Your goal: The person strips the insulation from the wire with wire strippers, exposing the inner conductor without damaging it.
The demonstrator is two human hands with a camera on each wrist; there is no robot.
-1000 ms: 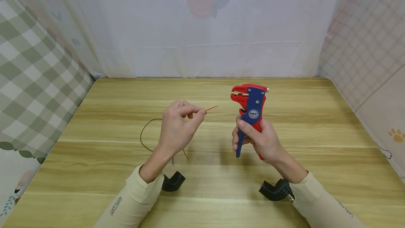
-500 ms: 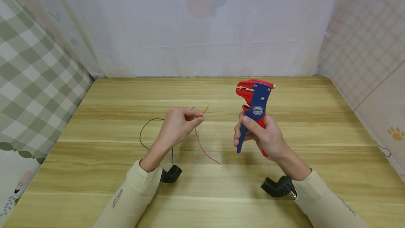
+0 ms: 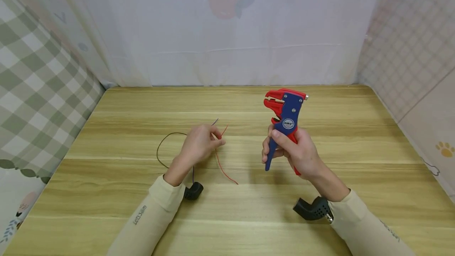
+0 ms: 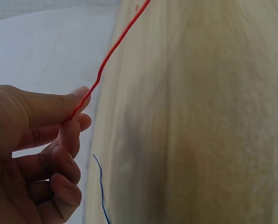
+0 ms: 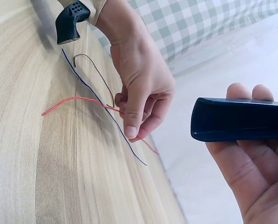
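Note:
Between thumb and index finger, my left hand (image 3: 200, 143) pinches a thin red wire (image 4: 100, 72). One end of that wire sticks out beyond the fingertips; the longer part trails toward me, low over the table. A blue wire (image 5: 82, 81) lies on the wood just under the hand, partly hidden by it in the head view. To its left curves a dark brown wire (image 3: 157, 151). My right hand (image 3: 302, 153) grips a red and blue wire stripper (image 3: 292, 108) by its handles, nose up and pointing left. Nothing shows between its jaws.
The wood-grain table (image 3: 330, 129) carries the wires. A white curtain (image 3: 170, 66) stands along its back edge, with checked cloth (image 3: 42, 82) at the left. Black wrist-camera mounts (image 3: 311, 209) jut out below both wrists.
My left hand has lowered toward the table and the red wire has swung, its long part now trailing toward me. The wire stripper rose slightly and shifted right, then stayed nearly still.

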